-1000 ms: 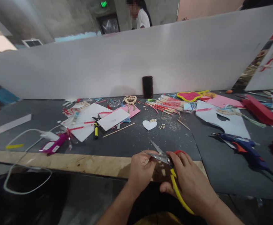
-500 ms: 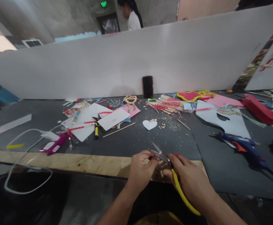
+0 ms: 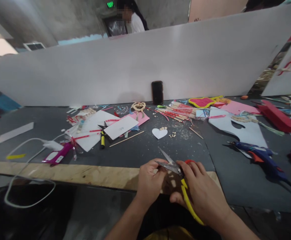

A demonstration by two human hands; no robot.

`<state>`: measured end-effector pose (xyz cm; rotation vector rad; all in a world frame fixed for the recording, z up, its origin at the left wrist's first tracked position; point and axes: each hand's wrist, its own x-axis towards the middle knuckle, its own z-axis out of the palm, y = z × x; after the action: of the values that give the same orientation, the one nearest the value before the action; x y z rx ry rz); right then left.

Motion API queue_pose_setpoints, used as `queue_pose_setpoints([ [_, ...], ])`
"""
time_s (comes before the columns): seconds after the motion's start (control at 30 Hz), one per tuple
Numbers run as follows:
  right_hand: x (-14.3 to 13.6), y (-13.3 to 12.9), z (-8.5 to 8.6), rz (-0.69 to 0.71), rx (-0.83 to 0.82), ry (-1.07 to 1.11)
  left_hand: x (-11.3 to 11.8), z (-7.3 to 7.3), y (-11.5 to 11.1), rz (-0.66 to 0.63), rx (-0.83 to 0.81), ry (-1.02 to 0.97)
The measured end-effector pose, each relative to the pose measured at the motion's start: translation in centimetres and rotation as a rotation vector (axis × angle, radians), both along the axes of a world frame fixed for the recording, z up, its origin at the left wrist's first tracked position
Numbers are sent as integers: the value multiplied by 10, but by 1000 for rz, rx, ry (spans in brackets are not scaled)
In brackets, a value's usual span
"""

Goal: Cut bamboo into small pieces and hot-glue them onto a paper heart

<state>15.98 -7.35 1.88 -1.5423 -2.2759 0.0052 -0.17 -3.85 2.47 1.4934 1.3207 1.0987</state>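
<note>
My right hand [image 3: 202, 190] holds scissors [image 3: 175, 168] with one yellow handle and one red one, their blades apart and pointing up and to the left. Close by on the left, my left hand [image 3: 150, 180] is closed in a pinch beside the lower blade; whatever is between its fingertips is too small to make out. Beyond the blades, a white paper heart [image 3: 159, 133] lies on the dark table [image 3: 135, 155], with a few small pale pieces on its upper right edge. Several more small pieces [image 3: 172, 134] lie just right of the heart.
A blue glue gun [image 3: 260, 156] lies at the right. Pliers [image 3: 102, 138], white paper [image 3: 121, 127] and a thin stick [image 3: 126, 138] are left of centre. A purple device [image 3: 57, 155] with a white cable lies further left. A phone [image 3: 157, 92] leans on the white partition [image 3: 97, 73].
The scissor blades have opened wider and the yellow handle has swung left. My right thumb has moved down, away from the other fingers. The person behind the partition has shifted left.
</note>
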Motion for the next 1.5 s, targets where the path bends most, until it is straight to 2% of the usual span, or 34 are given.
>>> queue_pose_setpoints([
  [0.17, 3, 1, -1, 2, -4, 19, -1, 1, 3, -47, -118, -100],
  [0.43, 3, 1, -2, 5, -29, 0, -3, 2, 4, -75, -117, -77],
  [0.67, 5, 0, -5, -25, -21, -37, -2, 0, 2, -83, -18, -36],
  [1.0, 0, -1, 0, -50, -49, -16, -1, -9, -2, 69, 143, 126],
  [1.3, 0, -1, 7, -2, -112, 67, 0, -7, -3, 50, 189, 129],
  [1.5, 1, 0, 7, 6, -77, 82, -3, -8, 0, 0, 248, 166],
])
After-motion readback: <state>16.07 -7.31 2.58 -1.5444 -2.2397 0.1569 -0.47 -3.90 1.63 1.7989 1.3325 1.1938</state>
